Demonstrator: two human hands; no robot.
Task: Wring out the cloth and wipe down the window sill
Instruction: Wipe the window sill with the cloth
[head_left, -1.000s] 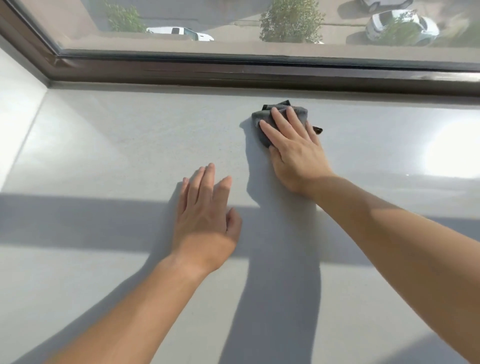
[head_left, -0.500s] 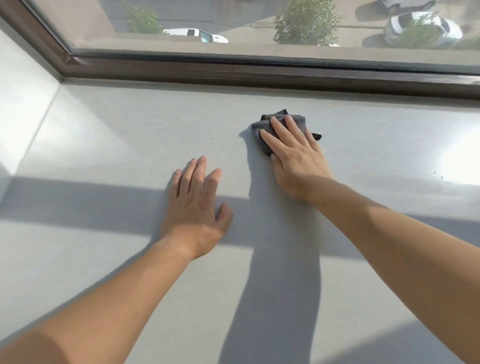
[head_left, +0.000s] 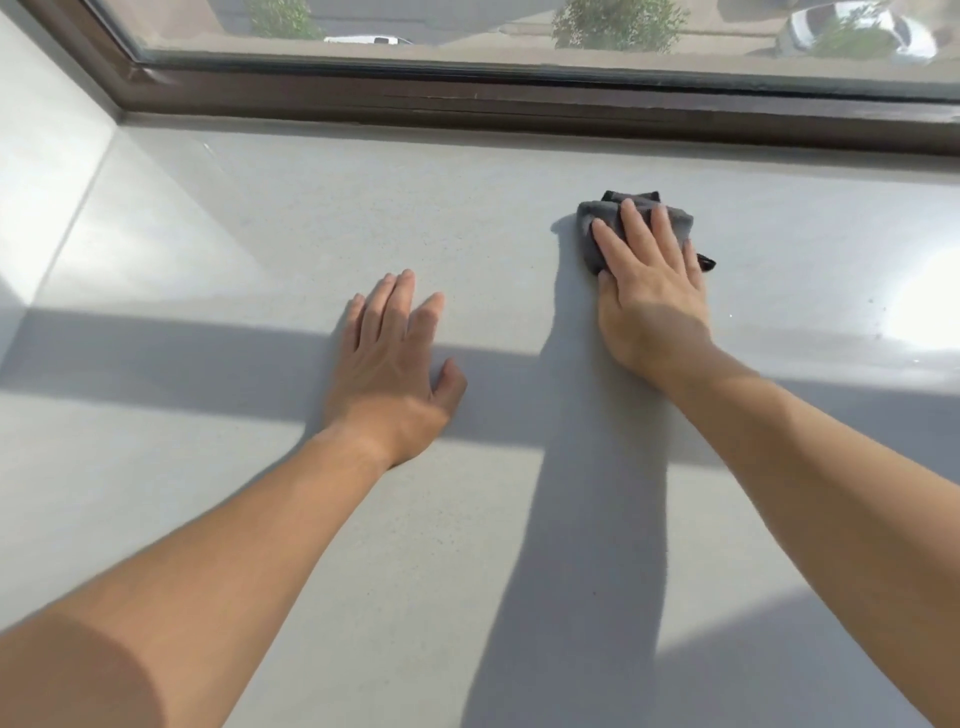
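Much of the crumpled dark grey cloth (head_left: 597, 210) is hidden under the right hand (head_left: 652, 306): only its left side, its top folds and a small black corner poking out by the little finger show. That hand lies flat with straight fingers pressing the cloth onto the pale grey speckled stone window sill (head_left: 311, 218) and does not curl around it. The left hand (head_left: 395, 364) rests palm down on the bare sill, fingers straight and close together, thumb out to the side, well apart from the cloth and nearer to the camera. Both forearms are cut off at the lower edges of the view, and the sill's near edge and right end lie outside it. The cloth sits on the far half of the sill, near the dark brown window frame (head_left: 519, 109) but not touching it. Bare surface stretches to the left as far as the white side wall (head_left: 47, 130) and to the right into a bright patch of sun. A broad band of shadow crosses the sill under both wrists, and the arms cast long shadows toward the camera. Beyond the glass pane (head_left: 467, 26) the outdoors is hazy — a green shrub (head_left: 618, 23) and a white car (head_left: 857, 26) can be made out.
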